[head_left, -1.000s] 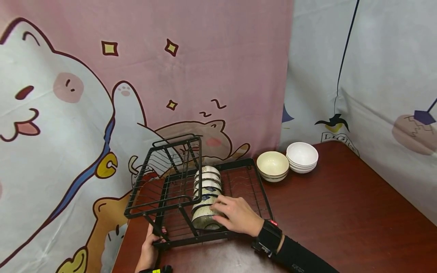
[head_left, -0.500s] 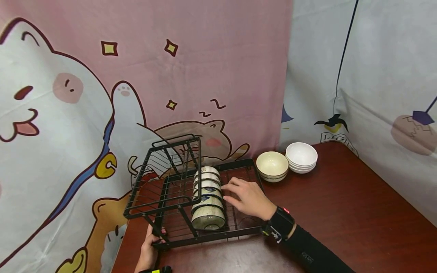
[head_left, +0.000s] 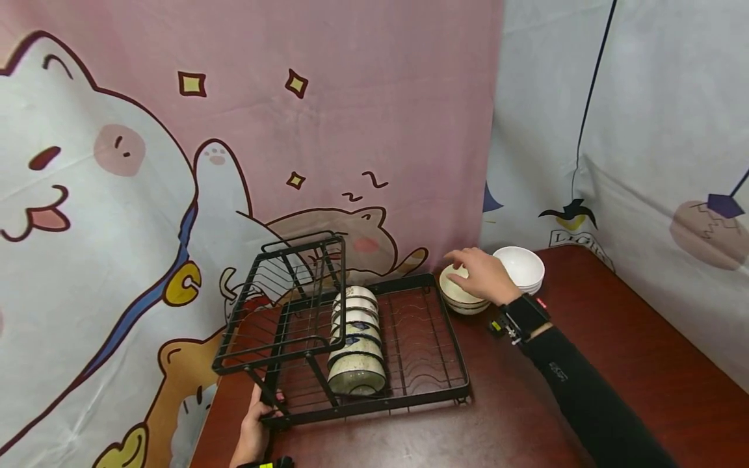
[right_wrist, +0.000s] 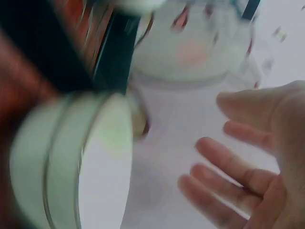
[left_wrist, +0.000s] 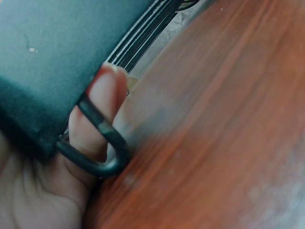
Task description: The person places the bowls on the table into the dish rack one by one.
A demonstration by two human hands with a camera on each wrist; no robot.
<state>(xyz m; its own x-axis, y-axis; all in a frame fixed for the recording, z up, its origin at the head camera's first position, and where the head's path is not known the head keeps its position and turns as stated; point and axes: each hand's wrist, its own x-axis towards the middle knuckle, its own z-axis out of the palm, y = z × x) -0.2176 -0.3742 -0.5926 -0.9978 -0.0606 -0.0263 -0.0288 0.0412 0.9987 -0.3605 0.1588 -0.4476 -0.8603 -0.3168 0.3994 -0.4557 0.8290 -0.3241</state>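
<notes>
At the near left corner of a black dish rack (head_left: 409, 400), my left hand (head_left: 255, 426) grips the frame, its fingertips showing inside the rail. The left wrist view has a finger (left_wrist: 102, 93) passing behind a bent wire foot (left_wrist: 116, 148) under the rack's panel. A row of patterned bowls (head_left: 355, 364) stands on edge in the rack's lower tier. My right hand (head_left: 484, 276) hovers over a small stack of cream bowls (head_left: 462, 305) right of the rack, fingers spread and holding nothing. In the right wrist view the fingers are apart from the cream bowls' rim (right_wrist: 82, 186).
A stack of white bowls (head_left: 521, 266) stands just right of the cream ones, partly behind my right wrist. The rack's raised upper tier (head_left: 275, 357) rises over its left side. Printed cloth (head_left: 398, 130) hangs behind the wooden table (head_left: 526, 403).
My right hand has left the nearest patterned bowl in the rack and moved right and away from me to above the cream bowls. My left hand stays at the rack's corner.
</notes>
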